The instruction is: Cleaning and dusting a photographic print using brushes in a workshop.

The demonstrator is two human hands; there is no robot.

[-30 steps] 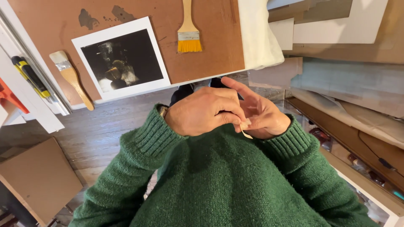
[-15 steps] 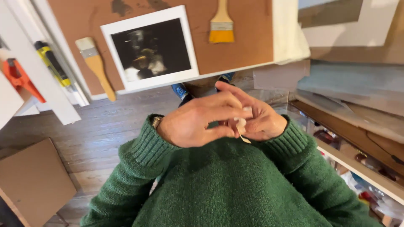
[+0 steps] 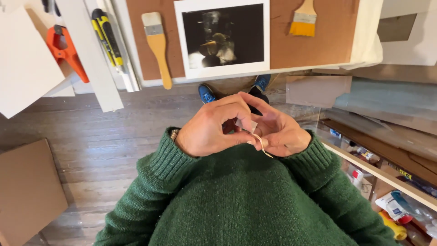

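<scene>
Tabletop (image 3: 136, 50) at top of view, brown board surface with a white edge. Lying flat on it: a dark photo print with white border (image 3: 223, 38); a pale wooden-handled brush (image 3: 157, 45) just left of the print; a yellow-bristled brush (image 3: 304, 20) to its right. Wooden plank floor (image 3: 91, 136) below, with a sheet of brown cardboard (image 3: 27, 191) at left.

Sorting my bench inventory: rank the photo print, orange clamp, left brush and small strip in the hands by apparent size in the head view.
1. Photo print, largest.
2. Left brush and orange clamp: look alike, unranked.
3. Strip between the hands, smallest, though nearest the camera.
</scene>
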